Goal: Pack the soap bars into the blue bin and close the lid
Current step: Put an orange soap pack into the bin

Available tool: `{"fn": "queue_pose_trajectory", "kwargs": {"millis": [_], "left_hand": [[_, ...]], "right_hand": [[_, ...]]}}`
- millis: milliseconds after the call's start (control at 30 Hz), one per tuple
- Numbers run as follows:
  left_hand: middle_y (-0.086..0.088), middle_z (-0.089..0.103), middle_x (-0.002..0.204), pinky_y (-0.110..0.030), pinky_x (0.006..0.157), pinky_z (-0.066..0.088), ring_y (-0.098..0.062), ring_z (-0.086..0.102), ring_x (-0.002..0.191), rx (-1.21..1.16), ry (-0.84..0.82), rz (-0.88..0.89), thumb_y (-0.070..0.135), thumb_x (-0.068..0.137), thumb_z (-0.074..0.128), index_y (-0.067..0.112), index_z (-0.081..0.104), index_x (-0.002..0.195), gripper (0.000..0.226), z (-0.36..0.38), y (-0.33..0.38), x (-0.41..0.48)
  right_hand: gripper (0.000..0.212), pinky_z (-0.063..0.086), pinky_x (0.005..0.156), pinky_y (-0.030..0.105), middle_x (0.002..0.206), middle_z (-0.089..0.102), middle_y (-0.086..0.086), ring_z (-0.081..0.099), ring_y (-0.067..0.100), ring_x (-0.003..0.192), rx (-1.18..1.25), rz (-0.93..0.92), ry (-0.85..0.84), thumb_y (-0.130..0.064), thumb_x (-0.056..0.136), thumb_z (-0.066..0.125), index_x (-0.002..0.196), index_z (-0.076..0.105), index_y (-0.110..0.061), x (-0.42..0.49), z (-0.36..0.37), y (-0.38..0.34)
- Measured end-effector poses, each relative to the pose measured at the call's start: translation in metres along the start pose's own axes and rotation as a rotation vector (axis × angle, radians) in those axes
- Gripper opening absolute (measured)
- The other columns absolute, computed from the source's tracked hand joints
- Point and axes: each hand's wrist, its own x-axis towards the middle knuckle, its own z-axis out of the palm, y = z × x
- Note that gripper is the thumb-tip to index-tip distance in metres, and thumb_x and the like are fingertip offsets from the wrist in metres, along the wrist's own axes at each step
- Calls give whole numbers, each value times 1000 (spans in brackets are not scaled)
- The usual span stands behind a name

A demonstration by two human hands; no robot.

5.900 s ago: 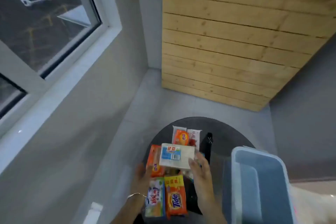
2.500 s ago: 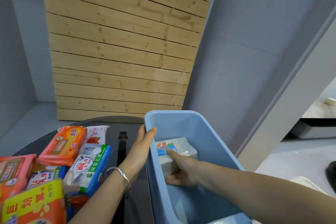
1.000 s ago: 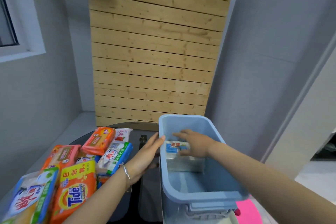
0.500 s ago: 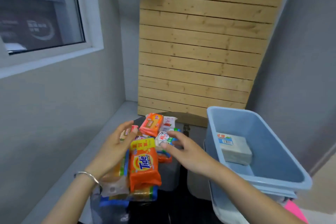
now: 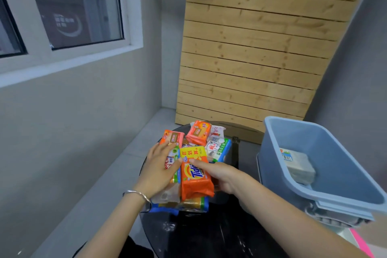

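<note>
Head camera, looking forward and down: a round dark table [image 5: 194, 234] carries a heap of wrapped soap bars [image 5: 195, 153] on its left half. A blue bin [image 5: 272, 165] stands at the table's right edge, open, with no lid on it. One pale wrapped bar [image 5: 298, 165] lies inside the bin, against its far-right wall.

The bar that matters next appears to be the orange and yellow Tide bar [image 5: 194, 176], lying on top of the heap toward the near edge. Its long axis runs from the near edge toward the far edge of the table, roughly in line with both forearms.

The right hand [image 5: 219, 174] sits just to the right of this bar, palm down. Its fingers are extended and slightly apart, with a fingertip touching the bar's upper face near the yellow band. They are not closed around it.

The left hand [image 5: 160, 168] lies flat on the bars just to the left, fingers spread and loose, touching the Tide bar's left edge. A thin bracelet [image 5: 137, 195] circles that wrist.

The two hands flank the bar, and neither grips it. The right hand lies between the bar and the bin, so it seems the better placed to carry the bar across. Most bars remain unpacked.
</note>
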Motion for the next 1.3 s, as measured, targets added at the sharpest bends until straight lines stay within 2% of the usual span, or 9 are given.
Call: {"fn": "queue_pose_trajectory", "kwargs": {"millis": [100, 233, 467, 600, 700, 967, 1100, 1200, 1300], "left_hand": [[10, 18, 156, -40, 114, 20, -15, 7, 144, 3, -1, -3, 47, 88, 49, 30, 33, 141, 57, 1, 0, 1], [8, 20, 155, -40, 114, 19, -16, 7, 144, 32, -3, -2, 45, 89, 49, 29, 32, 141, 57, 3, 1, 2], [5, 24, 154, -41, 114, 22, -17, 9, 143, 48, -10, -11, 44, 90, 48, 27, 32, 141, 57, 2, 4, 2], [4, 27, 152, -42, 112, 27, -17, 13, 142, 44, -6, -13, 44, 89, 49, 27, 34, 140, 56, 2, 5, 1], [3, 29, 151, -42, 109, 31, -17, 16, 141, 38, 8, -23, 45, 89, 49, 27, 36, 139, 55, 0, 5, -1], [-3, 42, 142, -40, 108, 32, -19, 33, 133, 75, 44, 15, 44, 91, 43, 23, 40, 136, 49, -9, 20, 2], [14, 56, 119, -22, 85, 47, -4, 58, 108, -351, 55, 82, 62, 81, 34, 41, 48, 122, 48, -11, 67, 0], [18, 64, 115, -20, 83, 53, -1, 64, 103, -686, -90, 107, 45, 94, 31, 44, 51, 120, 33, 4, 111, 9], [32, 70, 87, -7, 61, 51, 9, 67, 85, -790, -168, 184, 36, 97, 31, 51, 52, 108, 28, 24, 155, 15]], "right_hand": [[49, 51, 96, 43, 112, 71, 9, 67, 26, 105, 58, 32, 4, -35, 72, 79, 113, 59, -16, 1, 2, -3], [51, 51, 96, 45, 118, 69, 12, 65, 29, 109, 87, 35, -10, -28, 75, 78, 120, 57, -16, 4, 3, -3], [33, 54, 63, 33, 92, 68, 5, 66, 19, 80, 114, 71, -76, -32, 76, 76, 98, 56, -19, 0, -2, -7], [61, 53, 92, 44, 116, 69, 11, 66, 28, 106, 132, 48, -79, -28, 70, 82, 124, 55, -17, 3, 5, -6], [67, 52, 95, 43, 119, 68, 11, 66, 28, 108, 130, 48, -61, -28, 67, 84, 126, 54, -17, 2, 8, -5], [49, 54, 51, 27, 88, 70, 2, 68, 15, 73, 86, -56, -43, -25, 67, 84, 108, 57, -18, -21, -11, -3], [46, 58, 63, 26, 90, 77, 5, 72, 15, 73, 106, -220, -15, -27, 65, 84, 105, 67, -11, -51, -51, -17], [35, 58, 80, 32, 94, 77, 10, 72, 19, 78, 142, -330, -18, -29, 68, 81, 95, 71, -10, -78, -92, -32], [44, 57, 79, 29, 92, 77, 7, 72, 17, 77, 98, -414, 5, -37, 61, 80, 96, 72, -12, -101, -131, -38]]}}
